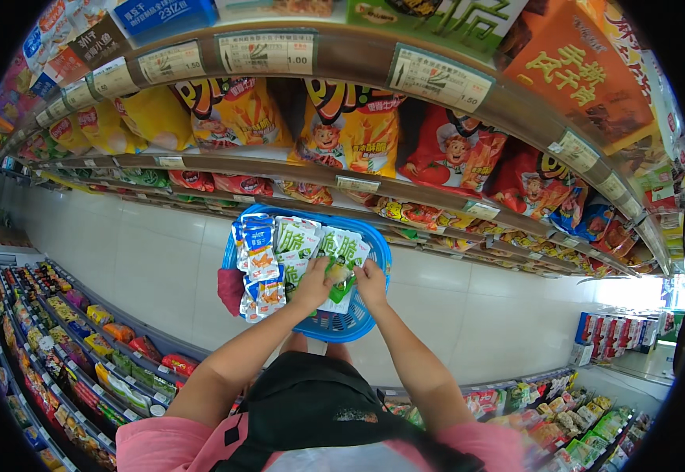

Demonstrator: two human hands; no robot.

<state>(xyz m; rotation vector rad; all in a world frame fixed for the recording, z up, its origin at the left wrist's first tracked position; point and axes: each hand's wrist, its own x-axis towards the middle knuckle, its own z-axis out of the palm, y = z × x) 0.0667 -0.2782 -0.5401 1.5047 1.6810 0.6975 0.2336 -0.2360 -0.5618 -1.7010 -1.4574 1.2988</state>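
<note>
A blue plastic basket (335,332) is in front of me, holding small snack packets. On its left side are blue-and-white packets (260,250), stacked in overlapping layers. Green-and-white packets (295,234) fill the middle and right. Over the right part of the basket, my left hand (312,288) and my right hand (371,285) are close together, with fingers closed on a green-and-white snack packet (342,273) between them. My fingers partly cover it. Dark red cloth (230,291) hangs at the basket's left rim.
Ahead, a curved-looking shelf (342,182) carries yellow chip bags (240,118) and red chip bags (456,149), with price tags along its edges. Low racks of packaged snacks (106,338) stand at the left. More snack packs (570,425) lie at the lower right. Pale floor tiles (476,315) run between.
</note>
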